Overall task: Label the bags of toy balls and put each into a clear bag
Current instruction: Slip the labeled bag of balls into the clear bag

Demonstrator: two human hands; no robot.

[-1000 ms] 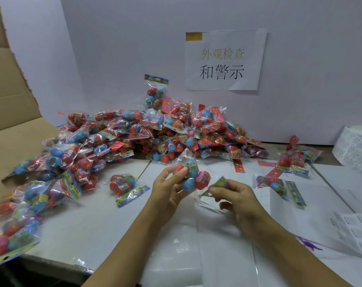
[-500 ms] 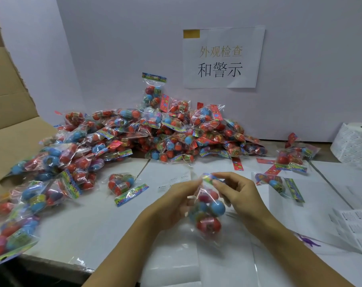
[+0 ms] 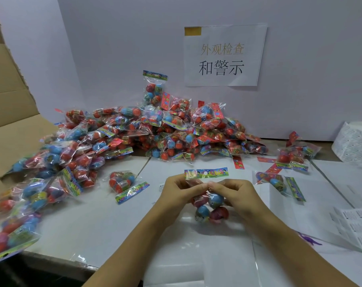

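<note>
A bag of toy balls (image 3: 210,206) with blue and red balls hangs upright over the white table (image 3: 97,220), its colourful header card (image 3: 206,173) on top. My left hand (image 3: 180,193) and my right hand (image 3: 236,193) both pinch the bag just under the header, fingertips meeting in the middle. A stack of clear bags (image 3: 196,251) lies flat on the table beneath the hands. A roll of white labels (image 3: 354,141) stands at the far right.
A large heap of ball bags (image 3: 155,131) fills the back and left of the table. Single bags lie at left of centre (image 3: 124,183) and right (image 3: 277,181). Label sheets (image 3: 354,226) lie at right. A cardboard box (image 3: 8,112) stands at left.
The bag has been turned from lying sideways in my left hand to hanging upright. Both hands now pinch it under the header, which has swung up to face the camera.
</note>
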